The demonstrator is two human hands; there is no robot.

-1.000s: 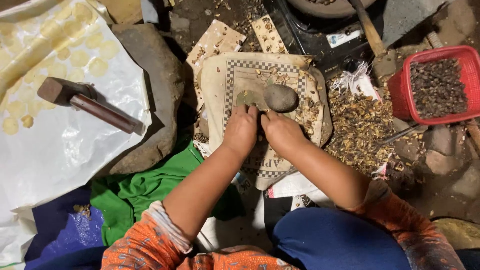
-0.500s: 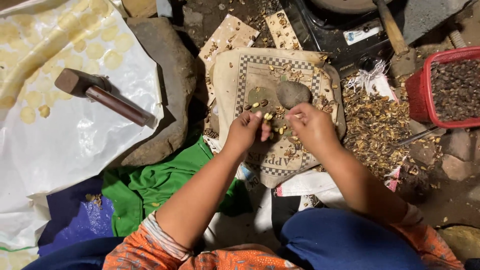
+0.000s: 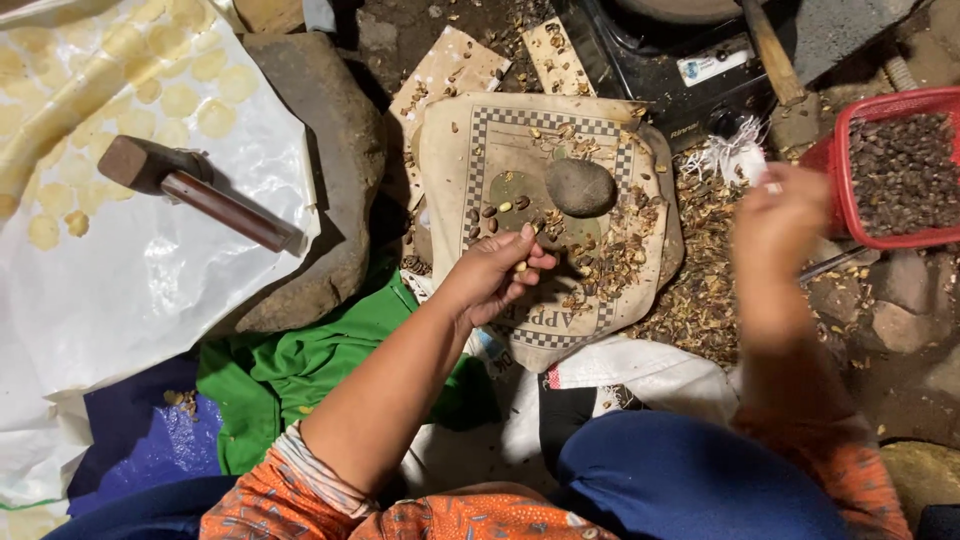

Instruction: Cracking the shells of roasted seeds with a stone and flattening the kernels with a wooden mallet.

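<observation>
Left hand curled over cloth, fingers pinching 1 pale kernel. Right hand blurred near red basket; grip impossible to tell. Beyond, stone, few whole seeds. Shells heaped, basket well filled: seemingly well along.

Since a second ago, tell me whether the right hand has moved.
Yes. The right hand left the round stone on the cloth and swung right, toward the red basket of seeds.

Single head camera looks steeply down, close above the lap.
</observation>
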